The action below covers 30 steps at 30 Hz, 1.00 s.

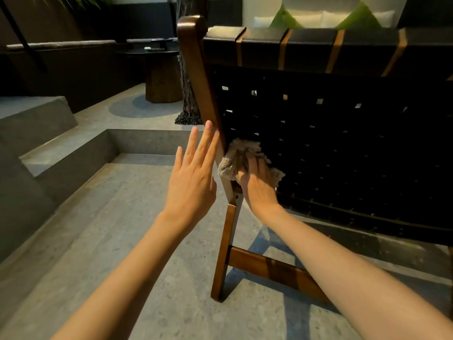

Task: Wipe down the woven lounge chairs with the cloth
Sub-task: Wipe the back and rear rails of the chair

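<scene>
A lounge chair [343,148] with a dark woven back and a brown wooden frame fills the right half of the view, seen from behind. My right hand [257,185] grips a bunched beige cloth [239,155] and presses it against the lower left of the woven back, beside the wooden side post [198,77]. My left hand [193,170] is raised with straight fingers, and its fingertips touch the outer edge of that post.
Grey stone floor with a sunken step [73,153] lies to the left. A tree trunk [188,94] stands just behind the chair post. Farther back are a dark round table [157,69] and a sofa with green cushions [355,18].
</scene>
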Each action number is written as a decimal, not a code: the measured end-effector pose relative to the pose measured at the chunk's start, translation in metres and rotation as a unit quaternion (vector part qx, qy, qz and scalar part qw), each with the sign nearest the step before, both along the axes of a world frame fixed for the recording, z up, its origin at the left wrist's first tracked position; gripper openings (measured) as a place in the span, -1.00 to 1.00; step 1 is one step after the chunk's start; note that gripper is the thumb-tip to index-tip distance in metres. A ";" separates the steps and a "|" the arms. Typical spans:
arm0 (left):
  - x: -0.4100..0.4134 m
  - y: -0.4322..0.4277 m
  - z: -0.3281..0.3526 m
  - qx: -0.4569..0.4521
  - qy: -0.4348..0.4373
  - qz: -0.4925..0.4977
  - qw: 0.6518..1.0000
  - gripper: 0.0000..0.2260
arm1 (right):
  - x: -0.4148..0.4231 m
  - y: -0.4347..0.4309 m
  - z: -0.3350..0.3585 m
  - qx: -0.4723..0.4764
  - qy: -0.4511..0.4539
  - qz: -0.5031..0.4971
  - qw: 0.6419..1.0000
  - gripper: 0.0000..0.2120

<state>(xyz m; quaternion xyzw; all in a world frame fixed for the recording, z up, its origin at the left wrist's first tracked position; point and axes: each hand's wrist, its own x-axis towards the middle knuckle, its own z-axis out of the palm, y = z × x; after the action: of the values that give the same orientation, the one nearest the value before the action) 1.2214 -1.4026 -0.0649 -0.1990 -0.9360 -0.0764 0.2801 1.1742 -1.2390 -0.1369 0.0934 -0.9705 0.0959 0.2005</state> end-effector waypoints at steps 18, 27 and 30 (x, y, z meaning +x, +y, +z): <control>0.008 0.026 -0.046 -0.049 -0.096 0.025 0.994 -0.19 | -0.012 0.030 -0.057 0.094 -0.085 -0.101 0.987 -0.53; 0.029 0.105 -0.069 -0.079 -0.124 -0.023 0.989 -0.32 | 0.064 0.141 -0.057 0.275 -0.096 -0.143 0.946 -0.59; 0.038 0.140 -0.077 -0.088 -0.138 -0.048 0.985 -0.32 | 0.094 0.177 -0.051 0.304 -0.083 -0.168 0.934 -0.62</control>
<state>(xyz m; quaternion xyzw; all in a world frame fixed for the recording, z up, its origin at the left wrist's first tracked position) 1.2596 -1.2622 -0.1417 -0.2551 -0.9581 -0.0339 0.1259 1.2678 -1.0625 -0.1879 -0.0226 -0.9679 -0.2317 0.0946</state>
